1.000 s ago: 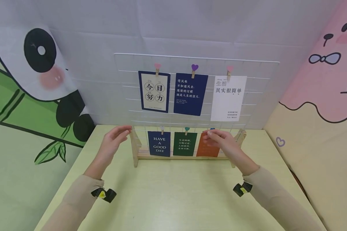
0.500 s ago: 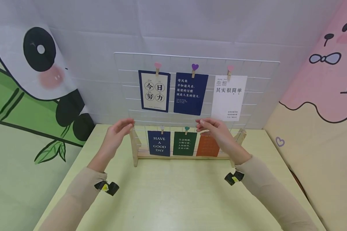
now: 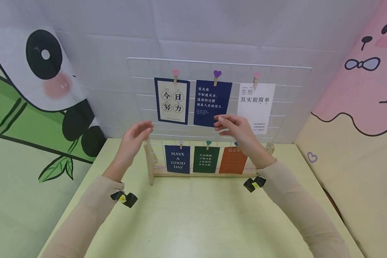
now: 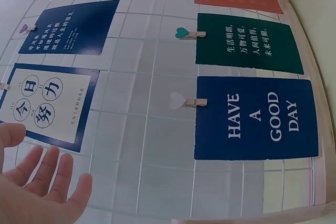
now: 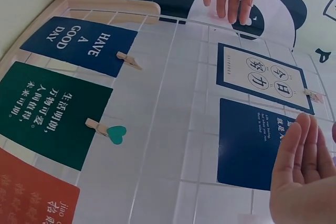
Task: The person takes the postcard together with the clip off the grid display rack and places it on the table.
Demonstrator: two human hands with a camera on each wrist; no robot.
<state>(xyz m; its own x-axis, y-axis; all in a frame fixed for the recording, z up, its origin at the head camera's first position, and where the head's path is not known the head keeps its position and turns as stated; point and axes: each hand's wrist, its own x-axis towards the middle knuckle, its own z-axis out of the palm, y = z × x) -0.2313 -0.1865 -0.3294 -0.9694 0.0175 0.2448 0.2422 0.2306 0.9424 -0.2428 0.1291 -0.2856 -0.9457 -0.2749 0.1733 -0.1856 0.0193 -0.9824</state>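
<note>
My left hand (image 3: 133, 143), fingers loosely bent and holding nothing, hovers in front of the white wire grid's left side. It is nearest the navy-bordered cream card (image 4: 47, 103). Relaxed and holding nothing, my right hand (image 3: 238, 132) is before the upper navy card (image 3: 211, 98). In the head view it covers that card's lower corner and part of the white card (image 3: 254, 107); its fingers look straight in the right wrist view. Lower down hang a navy "HAVE A GOOD DAY" card (image 3: 177, 157), a green card (image 3: 206, 159) and an orange card (image 3: 233, 161).
Small wooden heart clips, such as the purple one (image 3: 217, 74) and the teal one (image 5: 116, 135), fasten the cards to the grid. A wooden stand (image 3: 151, 168) supports it on the pale table (image 3: 193, 215). Cloths with cartoon figures flank both sides.
Both hands have risen, the right one further, moving left and up from the orange card to the upper row. The left has shifted slightly right. The cards stay where they were.
</note>
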